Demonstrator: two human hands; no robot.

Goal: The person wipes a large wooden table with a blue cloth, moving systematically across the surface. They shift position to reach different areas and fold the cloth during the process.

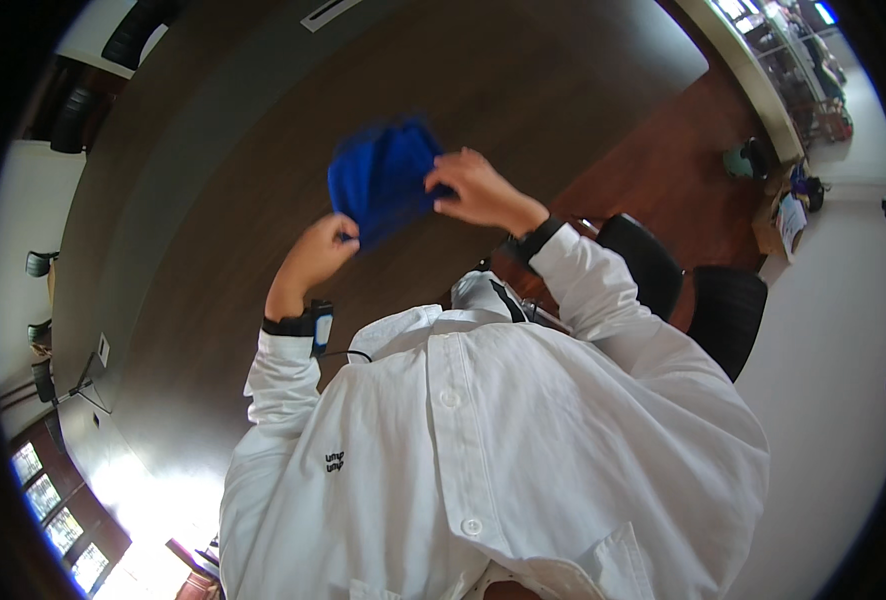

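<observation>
A blue cloth (383, 172), blurred by motion, is stretched between my two hands above a large dark brown table (263, 202). My left hand (314, 253) pinches its near left corner between thumb and fingers. At the cloth's right edge, my right hand (479, 189) holds on with bent fingers; the exact grip there is blurred. The far edge of the cloth is free of both hands. Black bands circle both wrists, and a small device (323, 327) is strapped at the left one.
Black chairs (642, 259) stand by the table's right edge, close to my right arm. Farther right are a greenish bin (743, 160) and a cardboard box (770, 231) with papers. A thin black stand (83, 386) is at the far left. A slotted panel (329, 13) is set in the tabletop.
</observation>
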